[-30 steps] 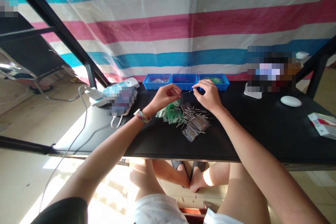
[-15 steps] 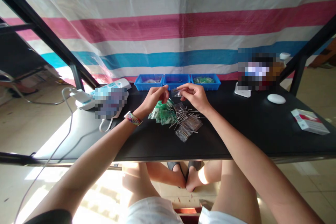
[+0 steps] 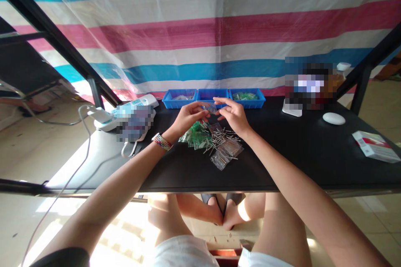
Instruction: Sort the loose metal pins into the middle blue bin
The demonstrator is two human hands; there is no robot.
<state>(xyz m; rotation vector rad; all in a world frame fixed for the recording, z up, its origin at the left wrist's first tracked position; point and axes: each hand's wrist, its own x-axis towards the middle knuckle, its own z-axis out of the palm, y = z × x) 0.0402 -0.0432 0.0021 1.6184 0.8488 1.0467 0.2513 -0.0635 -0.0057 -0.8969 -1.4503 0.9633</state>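
My left hand (image 3: 187, 119) and my right hand (image 3: 233, 114) meet above the black table (image 3: 297, 154), in front of the blue trays. Both pinch a small clear plastic bag (image 3: 210, 109) between their fingertips. Just below the hands lies a heap of green parts (image 3: 196, 135), beside loose metal pins (image 3: 221, 137) and several small clear bags (image 3: 227, 152). A beaded band is on my left wrist.
Three blue trays (image 3: 214, 96) stand in a row at the table's far edge. A white device with a cable (image 3: 103, 117) lies at the left. A white oval object (image 3: 333, 118) and a white-and-red box (image 3: 374, 146) sit at the right. A striped tarp hangs behind.
A second ago the hands held a thin pin between them. Now they pinch a small clear bag, slightly lower and closer together. The view shifted a little.
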